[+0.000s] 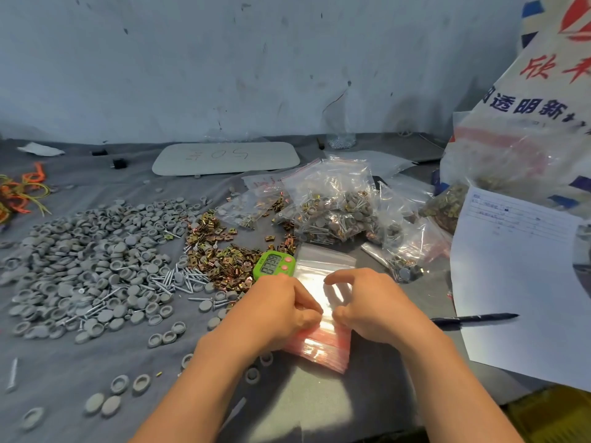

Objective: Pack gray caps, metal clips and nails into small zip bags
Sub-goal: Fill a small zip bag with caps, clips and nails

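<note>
**Both hands at the mouth of the top bag**

Nearest the lens, two bare forearms (198,378) are reaching in over the grey cloth (319,407). The left hand (281,306) and right hand (367,305) are meeting above the stack of zip bags (316,350) in the middle.

The left fingers are curling in and pinching the top bag (319,260) close to its red zip strip. The right thumb is pressing down just beside them with its fingers arching over the plastic. Whether that hand is truly pinching, I cannot tell.

The stack's long axis is running straight away from the person, red strips at the near end, so the mouth is facing the wrists. It looks as though the opening is being worked, with filling to come.

All the loose stock is lying to the left, so the left hand is sitting nearer to it. The gray caps (96,260) are farthest out, the metal clips (220,251) closer, and the nails (179,281) between them.

The count:
- one stack, its bags too thin to number
- one green timer (273,263) just beside the stack's far left corner
- one pen (473,318)
- one sheet of paper (518,282)
- caps and clips beyond counting
- several filled bags (335,212) heaping up behind, overlapping
</note>
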Tool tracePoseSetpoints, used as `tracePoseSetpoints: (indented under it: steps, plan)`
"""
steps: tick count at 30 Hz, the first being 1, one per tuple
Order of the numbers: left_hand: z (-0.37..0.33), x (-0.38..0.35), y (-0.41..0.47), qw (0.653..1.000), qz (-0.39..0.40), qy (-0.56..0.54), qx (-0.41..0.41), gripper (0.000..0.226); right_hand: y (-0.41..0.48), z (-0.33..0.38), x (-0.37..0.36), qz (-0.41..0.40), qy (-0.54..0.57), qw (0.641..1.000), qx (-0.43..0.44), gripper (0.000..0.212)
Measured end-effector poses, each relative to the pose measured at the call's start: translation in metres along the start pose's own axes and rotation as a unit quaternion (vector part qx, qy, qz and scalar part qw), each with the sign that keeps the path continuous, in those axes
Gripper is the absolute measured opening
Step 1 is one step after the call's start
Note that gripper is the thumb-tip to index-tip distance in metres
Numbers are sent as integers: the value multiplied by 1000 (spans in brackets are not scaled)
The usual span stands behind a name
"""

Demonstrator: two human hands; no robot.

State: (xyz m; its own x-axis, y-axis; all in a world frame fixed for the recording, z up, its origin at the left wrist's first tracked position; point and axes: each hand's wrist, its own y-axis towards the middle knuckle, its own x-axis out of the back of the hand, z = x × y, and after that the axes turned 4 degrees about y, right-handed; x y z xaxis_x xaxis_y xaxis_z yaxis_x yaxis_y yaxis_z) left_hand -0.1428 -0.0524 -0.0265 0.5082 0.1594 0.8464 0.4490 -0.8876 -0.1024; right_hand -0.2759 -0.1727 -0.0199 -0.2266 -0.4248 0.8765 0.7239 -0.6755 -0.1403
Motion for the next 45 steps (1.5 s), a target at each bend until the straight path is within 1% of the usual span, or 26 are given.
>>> tracePoseSetpoints:
  steps: [4,7,11,13,14,16,17,19,20,21,23,24,25,26,27,29,31,33,35,36,37,38,40,41,43,45]
  plan:
    - [-9,-8,1,997,-56,48,6,13,3,-1,0,-14,5,1000,9,48]
    - [-13,-14,0,992,-108,67,18,19,2,-1,-2,-49,61,997,1,26]
    - [-14,-15,2,982,-182,-15,53,17,2,-3,3,-116,201,972,-27,15]
    - [-15,-14,4,972,-220,-61,54,16,-1,-3,3,-109,203,973,-6,6]
    - [-16,-14,5,966,-237,-86,50,15,-2,-2,1,-110,193,975,4,6]
    - [-19,-14,4,948,-284,-143,25,7,0,-2,0,-153,196,969,5,12]
    - [-21,-15,2,936,-315,-158,4,8,2,-1,1,-190,212,959,-5,11]
    - [-21,-17,-2,915,-375,-145,-27,39,5,0,4,-269,261,926,-39,21]
    - [-20,-16,-3,913,-388,-125,-30,47,6,0,5,-306,306,900,-55,25]
    - [-19,-15,-5,919,-378,-107,-32,47,7,2,6,-336,367,865,-62,26]
    - [-15,-15,-6,956,-286,-53,-29,37,9,8,8,-363,483,794,-57,25]
    - [-14,-17,-8,974,-226,-10,-21,27,9,13,8,-357,528,769,-49,24]
    - [-14,-19,-9,982,-186,25,-14,16,9,19,8,-339,561,754,-37,23]
    - [-15,-20,-11,984,-173,37,-4,10,8,24,7,-318,578,752,-24,22]
    - [-14,-20,-10,982,-190,16,10,11,8,28,4,-300,574,762,-15,22]
    - [-10,-12,-10,964,-256,-69,33,14,7,34,-1,-278,540,794,-7,25]
    - [-1,2,-13,937,-323,-131,31,29,4,39,-5,-246,520,818,-6,29]
    - [12,18,-20,919,-350,-179,12,49,2,45,-7,-188,510,839,0,30]
    - [20,31,-30,916,-339,-215,-3,66,-2,52,-8,-128,493,860,18,25]
    - [24,36,-37,919,-332,-211,-8,67,-5,57,-9,-101,486,868,29,25]
    - [28,40,-42,926,-322,-197,-17,62,-7,62,-11,-76,475,876,40,25]
    - [32,44,-47,934,-303,-189,-26,51,-8,66,-12,-51,461,885,50,26]
    - [40,49,-56,944,-250,-215,-25,24,-8,75,-18,-6,434,898,73,30]
    - [44,51,-60,944,-227,-238,-21,18,-7,78,-21,8,425,901,82,32]
    - [52,55,-68,935,-192,-299,-9,25,-2,84,-27,30,413,905,98,36]
    - [61,59,-74,919,-153,-364,17,35,0,89,-29,61,410,902,122,31]
